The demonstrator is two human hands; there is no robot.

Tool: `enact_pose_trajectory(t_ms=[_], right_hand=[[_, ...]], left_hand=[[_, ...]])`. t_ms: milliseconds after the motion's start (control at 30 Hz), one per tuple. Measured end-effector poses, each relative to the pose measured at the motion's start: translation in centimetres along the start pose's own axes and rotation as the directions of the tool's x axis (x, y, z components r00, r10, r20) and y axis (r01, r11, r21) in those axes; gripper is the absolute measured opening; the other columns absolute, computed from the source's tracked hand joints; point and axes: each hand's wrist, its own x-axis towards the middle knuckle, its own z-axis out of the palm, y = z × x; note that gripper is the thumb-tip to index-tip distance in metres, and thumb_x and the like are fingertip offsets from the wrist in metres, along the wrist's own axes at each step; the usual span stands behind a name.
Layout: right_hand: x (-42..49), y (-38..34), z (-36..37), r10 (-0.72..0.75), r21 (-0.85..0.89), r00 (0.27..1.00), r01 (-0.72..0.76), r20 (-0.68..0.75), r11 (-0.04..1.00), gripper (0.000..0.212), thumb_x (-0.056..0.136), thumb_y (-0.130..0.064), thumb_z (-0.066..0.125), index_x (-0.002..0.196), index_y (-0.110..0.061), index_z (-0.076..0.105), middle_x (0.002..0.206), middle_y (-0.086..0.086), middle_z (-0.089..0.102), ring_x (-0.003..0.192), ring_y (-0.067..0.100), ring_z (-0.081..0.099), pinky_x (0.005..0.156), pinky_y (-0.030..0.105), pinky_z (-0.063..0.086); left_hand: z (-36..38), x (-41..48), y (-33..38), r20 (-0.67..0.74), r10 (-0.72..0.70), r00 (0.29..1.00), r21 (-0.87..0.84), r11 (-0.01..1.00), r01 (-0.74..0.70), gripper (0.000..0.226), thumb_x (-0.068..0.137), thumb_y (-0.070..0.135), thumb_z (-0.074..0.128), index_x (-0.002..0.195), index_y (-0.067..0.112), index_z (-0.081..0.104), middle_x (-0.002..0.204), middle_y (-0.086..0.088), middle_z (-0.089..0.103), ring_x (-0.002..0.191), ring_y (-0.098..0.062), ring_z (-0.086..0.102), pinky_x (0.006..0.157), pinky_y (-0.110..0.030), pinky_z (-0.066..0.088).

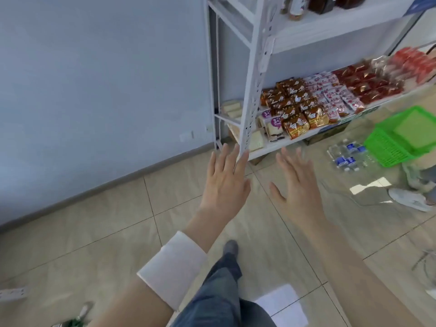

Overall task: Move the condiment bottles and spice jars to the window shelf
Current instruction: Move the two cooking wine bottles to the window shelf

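Single head-worn wide-angle view, tilted forward and down, close above both outstretched arms, toward floor [99, 223] and shelf rack [256, 67].

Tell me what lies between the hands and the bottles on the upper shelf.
In the head view, a lower shelf packed with snack packets sits between the open hands, left and right, and the bottles.

we read "3+" on purple round stickers of the white bread packs [271, 123], lower shelf, centre frame | white Chinese characters on orange-brown snack packets [296, 126], looks like "白家", not sure | pink packets [335, 97] right of them: print too small | bottle labels top edge: blurred
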Motion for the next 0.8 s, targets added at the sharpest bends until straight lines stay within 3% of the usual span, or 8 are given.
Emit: enact_pose_trajectory(t_ms=[233,533,800], right_hand=[[8.7,7.5,-3.2,0.035,-0.028,0.994,-0.038,-0.107,0.999,0.058,0.086,-0.024,0.054,0.137,-0.001,0.04,0.146,0.018,0.037,0.14,0.034,0.016,0.113,0.05,0.007],[16.2,17.1,-6.9,0.097,-0.009,0.981,-0.1,-0.17,0.995,0.059,0.09,-0.036,0.042,0.135,0.002,0.043,0.145,0.021,0.037,0.139,0.04,0.021,0.111,0.061,0.02],[23.6,29.0,-12.8,0.028,0.038,0.97,-0.019,-0.242,0.999,0.057,0.086,-0.022,0.058,0.136,0.0,0.043,0.145,0.021,0.038,0.139,0.04,0.022,0.112,0.06,0.017]], left_hand=[[1.2,11.8,3.0,-0.044,0.106,0.993,-0.006,0.994,-0.106,0.058,0.092,0.025,0.05,0.144,0.012,0.026,0.153,-0.011,0.024,0.143,-0.031,0.011,0.115,-0.044,0.002],[3.5,23.5,8.5,-0.093,0.224,0.97,-0.001,0.974,-0.225,0.059,0.085,0.025,0.061,0.138,0.008,0.04,0.144,-0.014,0.041,0.137,-0.034,0.03,0.112,-0.051,0.02],[6.6,34.8,16.4,-0.23,0.134,0.964,-0.028,0.989,-0.144,0.057,0.084,0.022,0.063,0.134,0.005,0.044,0.14,-0.016,0.045,0.134,-0.035,0.036,0.111,-0.053,0.024]])
